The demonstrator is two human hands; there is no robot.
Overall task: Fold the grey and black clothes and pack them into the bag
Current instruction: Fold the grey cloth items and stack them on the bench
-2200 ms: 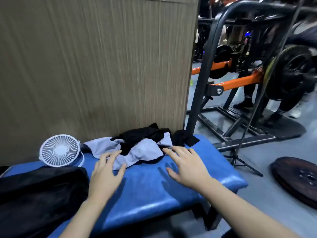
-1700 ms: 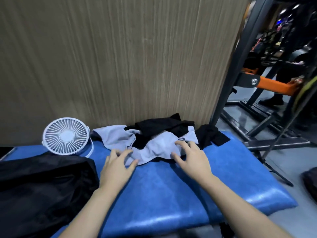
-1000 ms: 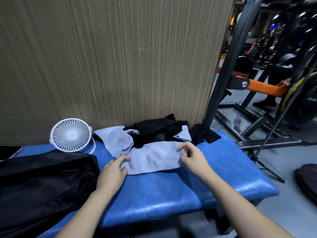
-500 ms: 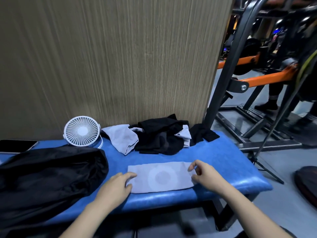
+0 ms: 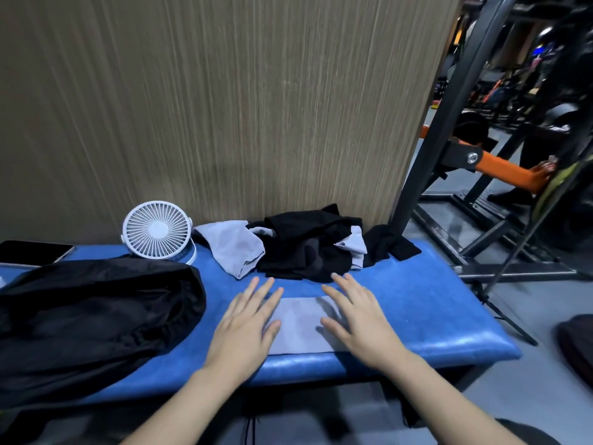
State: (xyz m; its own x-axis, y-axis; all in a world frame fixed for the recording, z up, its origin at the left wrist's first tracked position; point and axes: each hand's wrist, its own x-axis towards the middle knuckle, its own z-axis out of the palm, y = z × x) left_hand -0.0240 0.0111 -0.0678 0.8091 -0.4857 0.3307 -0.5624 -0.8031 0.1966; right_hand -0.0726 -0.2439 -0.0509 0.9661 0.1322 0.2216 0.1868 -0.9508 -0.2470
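Left hand (image 5: 245, 329) flat, palm down, fingers spread, right hand (image 5: 362, 319) likewise beside it, both forearms bare, reaching forward

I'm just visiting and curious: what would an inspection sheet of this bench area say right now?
Surface: blue padded bench, set against a wood-grain wall.
Job's things: one grey cloth lies flat near the front edge; a heap of grey and black clothes waits unfolded behind it; black bag at the left.
Clutter: white fan; dark phone at the far left.
Grippers: left hand and right hand, both open, flat on the grey cloth.
Cables: a thin dark cord under the bench.
Surroundings: black and orange gym rack at the right; someone's legs beyond it.
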